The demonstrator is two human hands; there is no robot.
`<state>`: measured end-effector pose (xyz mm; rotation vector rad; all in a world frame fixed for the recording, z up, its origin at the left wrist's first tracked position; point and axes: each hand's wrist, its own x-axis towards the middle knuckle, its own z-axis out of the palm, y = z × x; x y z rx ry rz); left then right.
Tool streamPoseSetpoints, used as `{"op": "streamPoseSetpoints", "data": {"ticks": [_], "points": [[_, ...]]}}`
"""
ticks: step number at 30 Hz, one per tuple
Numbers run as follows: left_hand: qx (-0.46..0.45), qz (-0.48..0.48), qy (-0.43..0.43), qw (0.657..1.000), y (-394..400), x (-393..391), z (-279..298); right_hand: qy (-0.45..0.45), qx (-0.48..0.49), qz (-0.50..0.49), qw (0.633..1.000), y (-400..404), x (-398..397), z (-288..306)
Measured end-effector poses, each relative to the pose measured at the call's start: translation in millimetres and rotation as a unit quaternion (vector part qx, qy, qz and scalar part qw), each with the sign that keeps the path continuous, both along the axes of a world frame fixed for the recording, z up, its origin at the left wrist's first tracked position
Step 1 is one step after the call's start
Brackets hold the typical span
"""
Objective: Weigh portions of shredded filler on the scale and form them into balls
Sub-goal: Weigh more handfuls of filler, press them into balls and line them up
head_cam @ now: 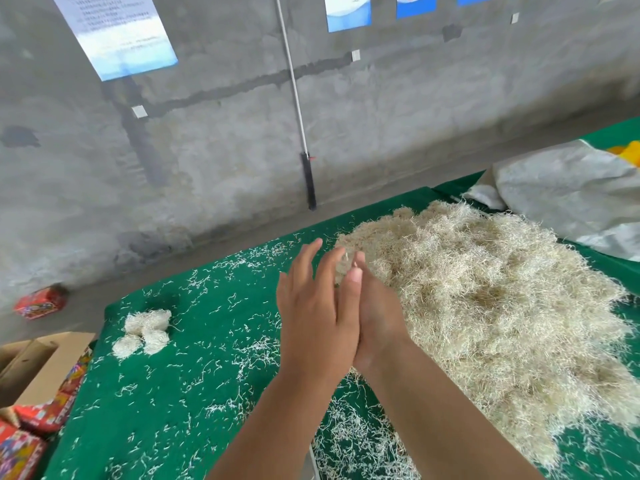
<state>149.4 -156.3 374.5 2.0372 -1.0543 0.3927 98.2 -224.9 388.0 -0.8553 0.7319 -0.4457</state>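
Three finished filler balls and one portion in hand; scale not visible in this view.

- Cardboard carton (pixel 38 362), far left, beside the tabletop edge, with red printed boxes (pixel 20 448) near it; likely packaging awaiting filler.
- Three filler balls (pixel 143 332), clustered and touching on the green tabletop (pixel 166 403), well apart from the loose stock, probably so done work stays separate.
- Stray shreds (pixel 242 348), scattered across the cloth.
- Left hand (pixel 313 317), fingers straight, palm pressed against the other hand.
- Small filler portion (pixel 341 268), pressed between the fingertips of both hands; judged mid-rolling into a ball.
- Right hand (pixel 375 313), fingers straight, palm flat to the left; neither grip curls round the wad.
- Shredded filler heap (pixel 491 306), just beside the hands, within easy reach for the next portion.
- Woven sack (pixel 568 195), far right, behind the heap.
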Motion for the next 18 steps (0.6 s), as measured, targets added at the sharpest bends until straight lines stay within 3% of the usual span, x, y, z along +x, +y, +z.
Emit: {"op": "streamPoseSetpoints", "data": {"ticks": [3, 7, 12, 15, 18], "points": [[0.019, -0.08, -0.052, 0.995, 8, -11, -21, -0.007, 0.053, 0.016, 0.998, -10, 1, -9], [0.028, -0.061, -0.008, 0.998, 13, -9, -43, -0.072, 0.116, 0.112, 0.984, -11, -9, -23], [0.04, 0.016, 0.066, 0.997, 21, 11, -71, -0.092, 0.033, 0.157, 0.983, 1, -13, -52], [0.014, 0.062, 0.179, 0.982, 33, 13, -99, -0.03, 0.001, 0.169, 0.985, 14, -23, -86], [0.01, 0.038, 0.372, 0.927, 53, 6, -133, -0.02, 0.111, 0.231, 0.966, 31, -35, -130]]}}
